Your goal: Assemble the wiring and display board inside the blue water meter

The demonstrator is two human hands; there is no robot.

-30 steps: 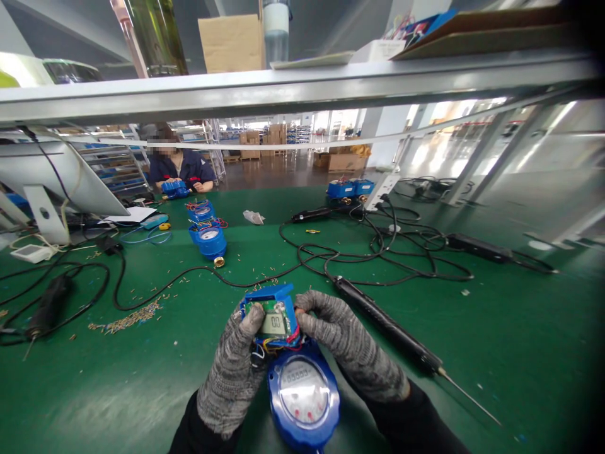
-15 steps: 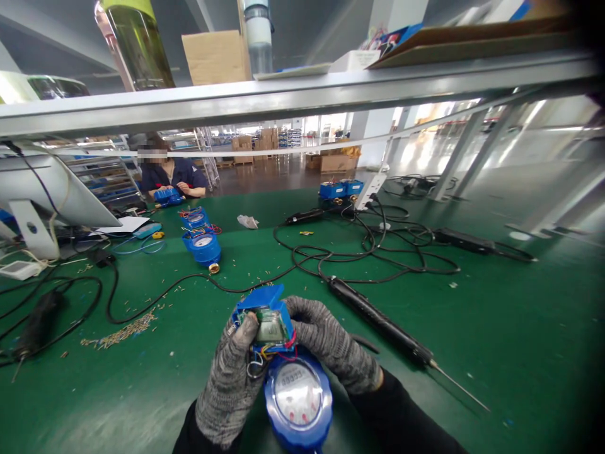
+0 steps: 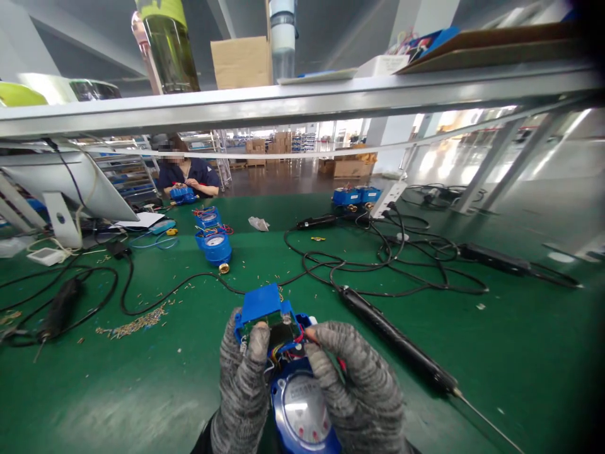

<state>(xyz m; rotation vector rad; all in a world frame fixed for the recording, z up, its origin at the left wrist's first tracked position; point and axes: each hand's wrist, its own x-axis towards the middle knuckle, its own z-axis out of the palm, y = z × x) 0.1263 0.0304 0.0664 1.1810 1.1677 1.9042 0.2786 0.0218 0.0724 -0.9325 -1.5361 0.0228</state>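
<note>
A blue water meter with a round dial (image 3: 305,407) sits in front of me, its blue electronics housing (image 3: 261,301) tilted up above the dial. My left hand (image 3: 243,391), in a grey knit glove, grips the housing from the left, thumb pressed on the green circuit board (image 3: 278,334). Thin red, yellow and white wires run between housing and meter. At the housing's right edge, my gloved right hand (image 3: 362,384) has its bare fingertips pinched at the red wires (image 3: 301,335). A bit of red shows between its fingers. Part of the meter's right side is hidden behind that hand.
A black electric screwdriver (image 3: 397,340) lies to the right, another (image 3: 61,309) at left. Loose screws (image 3: 137,323) are scattered at left. Blue meters (image 3: 215,246) stand farther back. Black cables cross the green table, under a metal shelf (image 3: 302,107). A co-worker (image 3: 189,173) sits opposite.
My right hand has moved from the housing's right side down to the wires, fingertips now together. The housing has tipped, showing more of its blue flap. The whole view has shifted slightly.
</note>
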